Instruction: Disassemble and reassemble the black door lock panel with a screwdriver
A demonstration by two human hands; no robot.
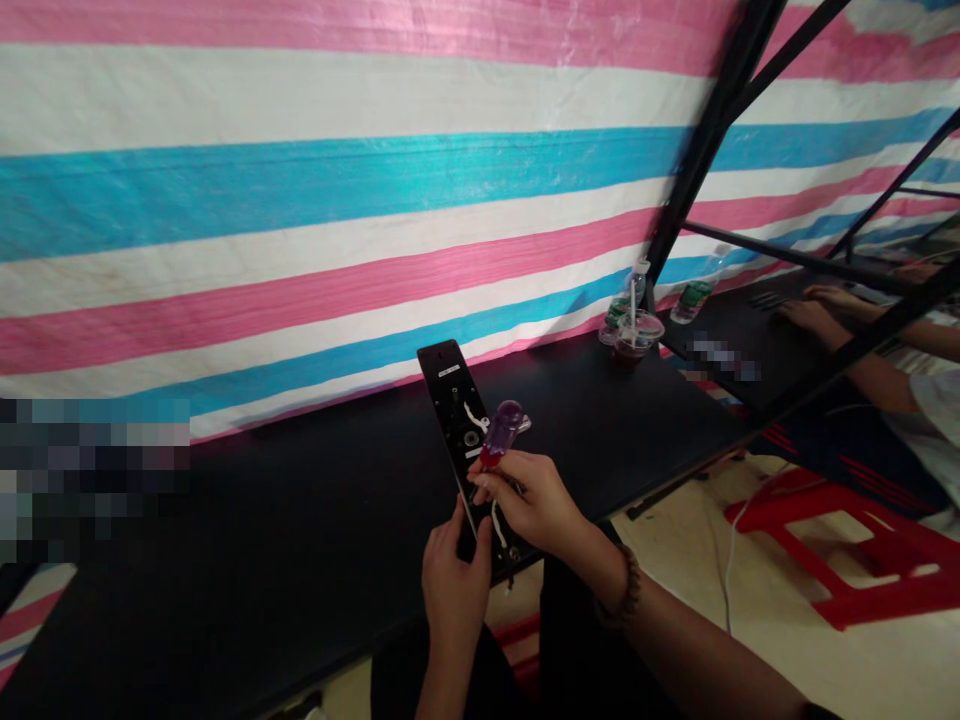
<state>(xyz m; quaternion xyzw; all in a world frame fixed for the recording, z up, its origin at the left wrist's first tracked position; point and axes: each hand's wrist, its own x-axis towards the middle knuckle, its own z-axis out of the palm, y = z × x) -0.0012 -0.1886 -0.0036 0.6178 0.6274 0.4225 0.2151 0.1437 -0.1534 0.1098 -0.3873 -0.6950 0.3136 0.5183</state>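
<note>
A long black panel (444,372) lies slantwise across the dark table, its near end at the front edge. White wires, pale labels and round fittings show on its upper face. My left hand (454,575) is closed on the panel's left edge near the lower end, thumb on top. My right hand (534,500) grips a screwdriver (502,430) with a clear purple handle and red collar. The handle tilts up and away; its tip, pointing down at the panel, is hidden by my fingers. Just behind the handle is a small pale piece (524,424), too small to name.
A lidded plastic cup (637,335) with a straw and bottles (637,278) stand at the table's back right. Beyond a black metal frame (697,170), another person's hands (814,312) rest at a second table. A red stool (862,545) stands on the floor at right.
</note>
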